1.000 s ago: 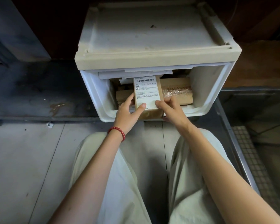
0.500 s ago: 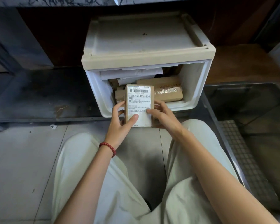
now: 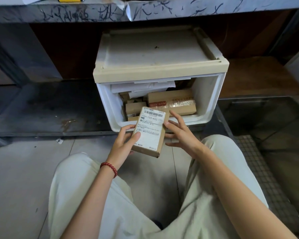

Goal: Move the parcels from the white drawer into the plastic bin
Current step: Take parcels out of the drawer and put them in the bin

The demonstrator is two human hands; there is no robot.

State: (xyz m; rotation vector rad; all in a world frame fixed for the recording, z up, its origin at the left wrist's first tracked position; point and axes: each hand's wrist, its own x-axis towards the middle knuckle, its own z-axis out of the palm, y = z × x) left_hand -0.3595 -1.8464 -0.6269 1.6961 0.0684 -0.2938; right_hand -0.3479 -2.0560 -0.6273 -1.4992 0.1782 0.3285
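Now left hand (image 3: 123,144) grips a small brown cardboard parcel (image 3: 150,131) outside the white plastic drawer (image 3: 212,94), right hand (image 3: 181,135) slack; next, carry it right into the clear plastic bin (image 3: 266,107).

Floor tiles (image 3: 24,169): pale grey with dark joints, below and left of the grip.
Paper scrap (image 3: 59,141): lies on the tiles, left of the grip, just before the ledge.
Ledge (image 3: 41,109): dark, scuffed and rust-stained, left of the grip.
Shelf edge (image 3: 162,11): grey with black scrawls, well above the grip.
Back panel (image 3: 67,49): dark brown, in shadow.
Wooden board (image 3: 259,76): brown, up and right of the grip.
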